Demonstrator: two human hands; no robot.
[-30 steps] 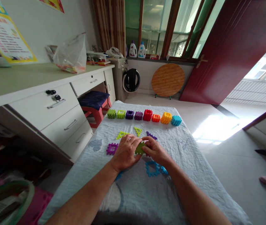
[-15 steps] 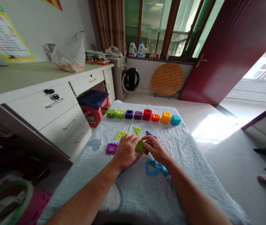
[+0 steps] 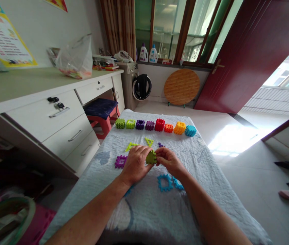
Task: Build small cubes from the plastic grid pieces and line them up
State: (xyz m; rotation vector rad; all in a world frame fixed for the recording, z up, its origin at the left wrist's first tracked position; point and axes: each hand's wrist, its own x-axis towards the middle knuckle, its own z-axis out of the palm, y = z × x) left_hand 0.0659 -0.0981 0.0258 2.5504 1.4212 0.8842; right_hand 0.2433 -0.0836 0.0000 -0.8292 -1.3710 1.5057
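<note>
Green piece (image 3: 150,157) shifted slightly, gripped between hands (image 3: 136,162) (image 3: 169,161).

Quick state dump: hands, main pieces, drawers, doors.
left hand: gripping green piece
right hand: pinching green piece's edge
green piece: held between both hands
eight blocks: lined up in a row
purple frame: lying flat
blue ring: lying flat
desk drawers: shut
washer door: open, dark cloth hung over it
red door: open

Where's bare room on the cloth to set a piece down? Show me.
The cloth is bare right of the right hand, nearer than the teal block; left of the purple square frame; and between the forearms, below the blue frame. Crowded: around the left hand and green block; along the far row of blocks.
</note>
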